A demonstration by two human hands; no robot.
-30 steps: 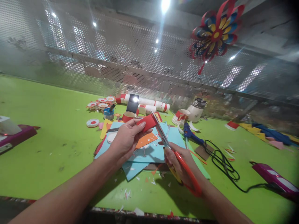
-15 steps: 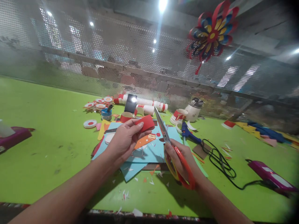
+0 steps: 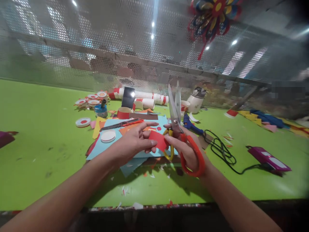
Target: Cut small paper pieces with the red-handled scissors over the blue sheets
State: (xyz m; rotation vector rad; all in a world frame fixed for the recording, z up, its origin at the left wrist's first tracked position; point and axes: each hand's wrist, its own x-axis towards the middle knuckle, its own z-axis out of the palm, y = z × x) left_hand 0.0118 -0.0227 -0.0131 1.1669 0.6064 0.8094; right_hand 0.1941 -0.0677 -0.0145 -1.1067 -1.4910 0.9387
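Observation:
A small piece of red paper [image 3: 158,140] is pinched by my left hand [image 3: 137,138] above the blue sheets. My right hand [image 3: 187,148] holds scissors [image 3: 175,112] with red and yellow handles, blades parted and pointing up and away from me. The fingertips of that hand also touch the red paper's right edge. Beneath both hands lie light blue paper sheets [image 3: 96,150]. A white disc [image 3: 108,136] and a dark, slim tool with orange-red handles [image 3: 120,124] rest on them, left of my hands.
A blue glue gun [image 3: 192,125] with a black cord [image 3: 218,153] lies to the right, near a purple power strip [image 3: 269,159]. Behind are a phone [image 3: 128,97], red-and-white paper cups [image 3: 145,103], a blue jar [image 3: 100,110] and decorated discs [image 3: 91,98]. Paper scraps litter the front edge.
My hands have come together at the red paper, which has turned. The scissors swung more upright and their blades opened wider. The camera view has shifted.

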